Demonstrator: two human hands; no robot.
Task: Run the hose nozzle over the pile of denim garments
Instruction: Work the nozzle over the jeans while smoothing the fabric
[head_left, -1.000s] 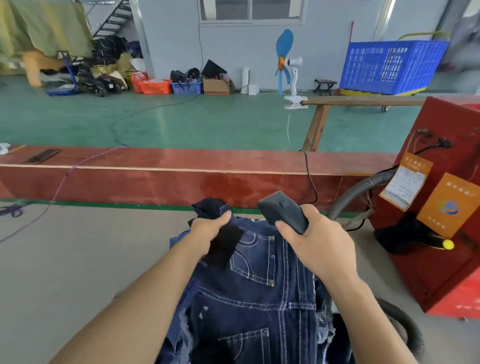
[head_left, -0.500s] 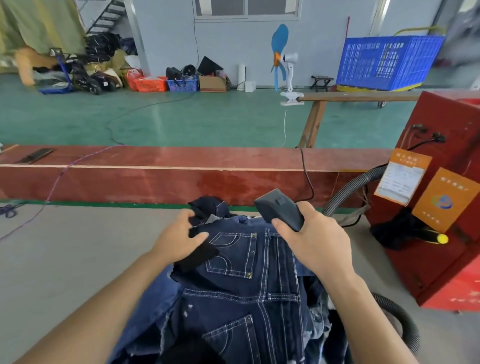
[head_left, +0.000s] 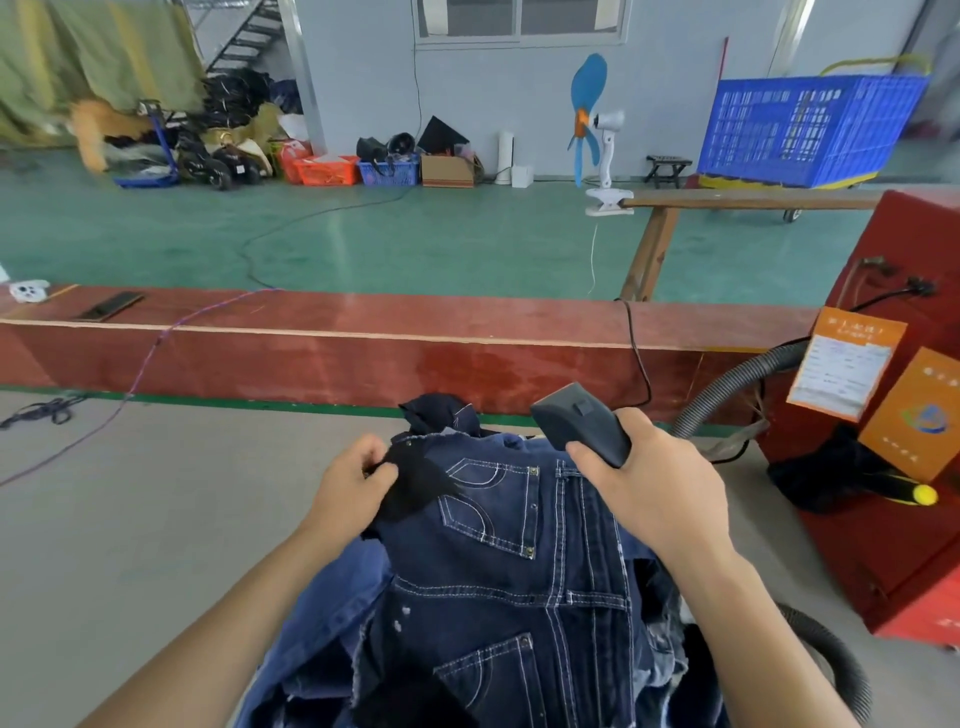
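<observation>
My right hand grips the nozzle above the denim pile's far edge; left hand pinches a dark flap at the pile's far-left corner. Nozzle looks clear of cloth; I judge most passes remain.

Bright, even daylight — blurred, warped edges

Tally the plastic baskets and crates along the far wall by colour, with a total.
Orange basket: 1
Small blue basket: 1
Big blue crate: 1
Total: 3
</observation>
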